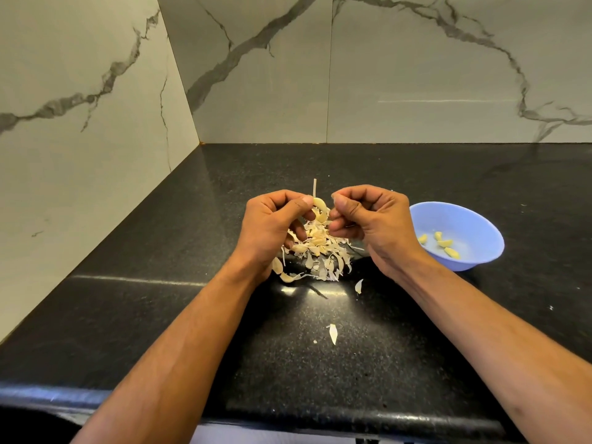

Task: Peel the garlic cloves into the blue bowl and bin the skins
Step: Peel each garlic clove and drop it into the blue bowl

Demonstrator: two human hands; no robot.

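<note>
My left hand pinches a pale garlic clove between thumb and fingers, held just above a heap of garlic cloves and papery skins on the black counter. A thin stalk sticks up behind the clove. My right hand hovers close beside the clove with its fingers curled; whether it pinches a bit of skin is hidden. The blue bowl stands to the right of my right hand and holds several peeled yellow cloves.
Loose skin scraps lie nearer me on the counter. The black granite counter meets marble walls at the left and back, forming a corner. Its front edge runs below my forearms. No bin is in view.
</note>
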